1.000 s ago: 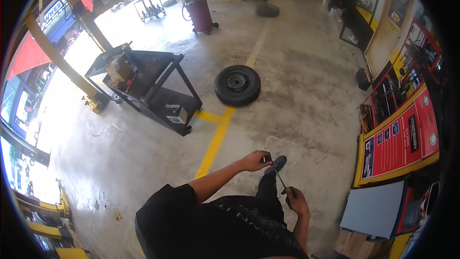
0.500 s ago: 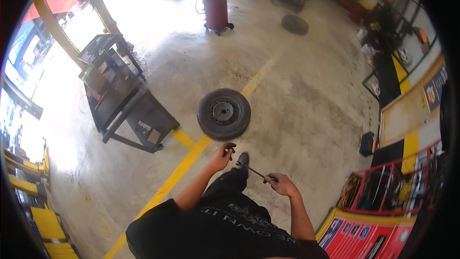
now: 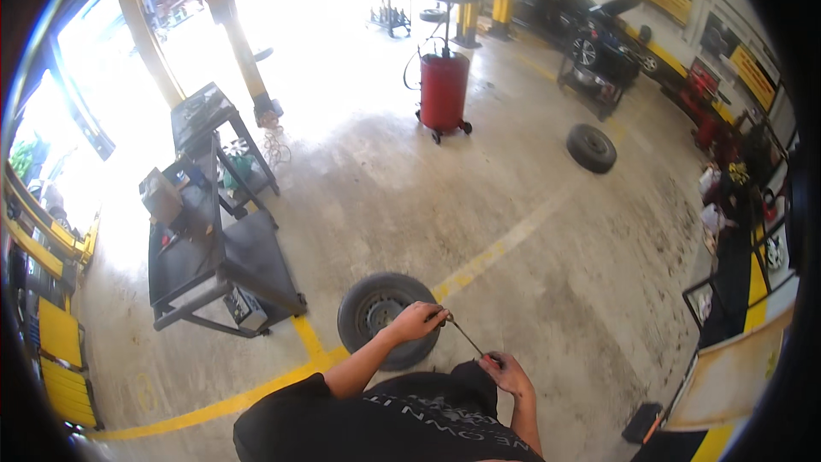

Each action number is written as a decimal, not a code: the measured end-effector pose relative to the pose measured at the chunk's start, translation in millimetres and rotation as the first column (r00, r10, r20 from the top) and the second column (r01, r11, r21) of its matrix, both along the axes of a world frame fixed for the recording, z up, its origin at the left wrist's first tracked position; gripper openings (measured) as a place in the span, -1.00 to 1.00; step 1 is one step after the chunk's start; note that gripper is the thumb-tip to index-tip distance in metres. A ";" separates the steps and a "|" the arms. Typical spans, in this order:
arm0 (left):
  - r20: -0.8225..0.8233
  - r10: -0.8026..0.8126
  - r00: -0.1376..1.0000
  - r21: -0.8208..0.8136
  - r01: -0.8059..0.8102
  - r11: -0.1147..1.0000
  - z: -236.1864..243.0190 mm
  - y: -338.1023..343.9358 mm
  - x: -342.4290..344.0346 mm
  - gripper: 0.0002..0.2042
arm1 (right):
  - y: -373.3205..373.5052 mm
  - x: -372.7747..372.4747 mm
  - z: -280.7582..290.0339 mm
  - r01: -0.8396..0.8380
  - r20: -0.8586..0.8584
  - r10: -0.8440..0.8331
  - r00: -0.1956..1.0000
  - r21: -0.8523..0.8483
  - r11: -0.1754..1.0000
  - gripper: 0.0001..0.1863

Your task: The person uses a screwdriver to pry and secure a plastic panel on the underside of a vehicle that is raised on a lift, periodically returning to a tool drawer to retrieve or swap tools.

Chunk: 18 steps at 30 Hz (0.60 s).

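Observation:
A long, thin metal tool [image 3: 468, 339] slants between my two hands in front of my body. My left hand [image 3: 416, 322] is closed around its upper end, so the shape of that end is hidden. The lower end sits in my right hand [image 3: 510, 375], whose fingers are wrapped about it; a bit of red shows there. Below and beyond my left hand, a wheel with a black tyre and dark steel rim [image 3: 369, 312] lies flat on the concrete floor. My left hand and forearm cover part of it.
On the left stands a dark two-tier cart [image 3: 248, 248] bearing boxes and small items. A red wheeled drum [image 3: 445, 90] stands farther ahead. Another tyre [image 3: 591, 148] lies to the right of it. Yellow lines [image 3: 505, 248] cross the floor. Shelving and clutter line the right wall.
My left hand, apart from the tool before, has closed on its upper end. The view has tilted up, so the wheel sits lower and more of the far workshop shows.

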<state>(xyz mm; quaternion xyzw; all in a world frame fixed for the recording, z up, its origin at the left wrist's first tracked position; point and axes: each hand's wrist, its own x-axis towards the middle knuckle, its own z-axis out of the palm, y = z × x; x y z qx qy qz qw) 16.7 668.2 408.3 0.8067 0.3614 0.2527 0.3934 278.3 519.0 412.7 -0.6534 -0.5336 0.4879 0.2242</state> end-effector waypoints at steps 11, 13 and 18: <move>-0.185 0.471 0.863 -0.324 -0.506 0.800 -43.8 299.6 101.2 -0.69 | 393.6 204.0 -34.9 -0.072 0.177 0.074 0.982 -0.020 0.997 -0.50; 0.091 0.542 0.835 -0.365 -0.479 0.798 -29.7 321.8 115.7 -0.71 | 478.4 216.5 -33.0 -0.122 0.209 0.126 0.970 -0.031 0.992 -0.49; 0.039 0.755 0.655 -0.390 -0.685 0.615 -25.4 391.6 88.7 -0.64 | 700.2 185.0 11.3 -0.287 0.137 0.263 0.955 0.210 0.935 -0.60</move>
